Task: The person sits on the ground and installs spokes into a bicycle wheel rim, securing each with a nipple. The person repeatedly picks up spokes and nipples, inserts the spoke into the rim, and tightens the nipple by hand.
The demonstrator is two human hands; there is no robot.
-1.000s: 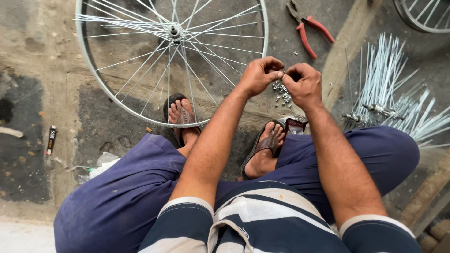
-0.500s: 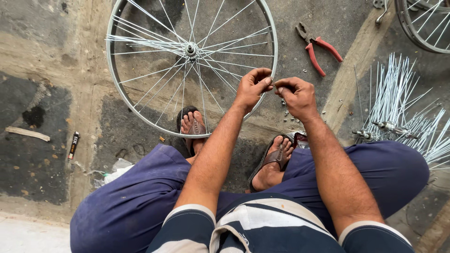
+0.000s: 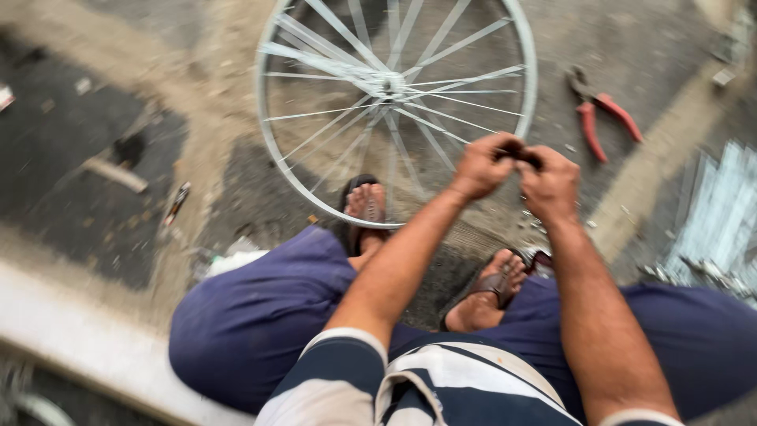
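I sit on the ground with a silver spoked bicycle wheel [image 3: 272, 150] lying flat in front of my sandalled feet. My left hand [image 3: 482, 167] and my right hand [image 3: 553, 185] meet over the wheel's near right rim. Both have their fingers closed and pinch one small dark piece [image 3: 516, 151] between the fingertips. The picture is blurred, so I cannot tell what kind of piece it is. Small loose bits lie on the ground just below my hands.
Red-handled pliers [image 3: 601, 112] lie on the concrete to the right of the wheel. A bundle of loose silver spokes [image 3: 717, 217] lies at the far right. A small dark tool [image 3: 177, 203] and scraps lie to the left; a pale kerb [image 3: 87, 335] runs along the lower left.
My view has swung to the left, so the wheel, pliers and spokes sit further right in the picture. My hands stay together over the rim, now pinching a small dark piece.
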